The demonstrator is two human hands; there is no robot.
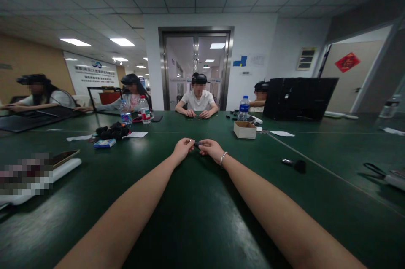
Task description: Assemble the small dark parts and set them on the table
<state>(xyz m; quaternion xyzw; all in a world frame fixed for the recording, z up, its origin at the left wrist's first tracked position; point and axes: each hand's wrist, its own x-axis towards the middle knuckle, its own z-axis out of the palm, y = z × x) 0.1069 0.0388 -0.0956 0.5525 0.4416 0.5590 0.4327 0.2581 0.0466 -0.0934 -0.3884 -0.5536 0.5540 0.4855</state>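
Both my arms stretch out over the dark green table (196, 218). My left hand (182, 149) and my right hand (210, 149) meet in the middle, fingers closed in a pinch on the two ends of a small dark object (196, 145) held just above the tabletop. A bracelet sits on my right wrist. What the small object is cannot be made out.
A small cardboard box (244, 129) stands beyond my hands. A black item (295, 164) lies to the right, a heap of black parts (112, 131) and a blue packet (104, 143) to the left. Water bottles (243, 108), laptops and several seated people line the far side.
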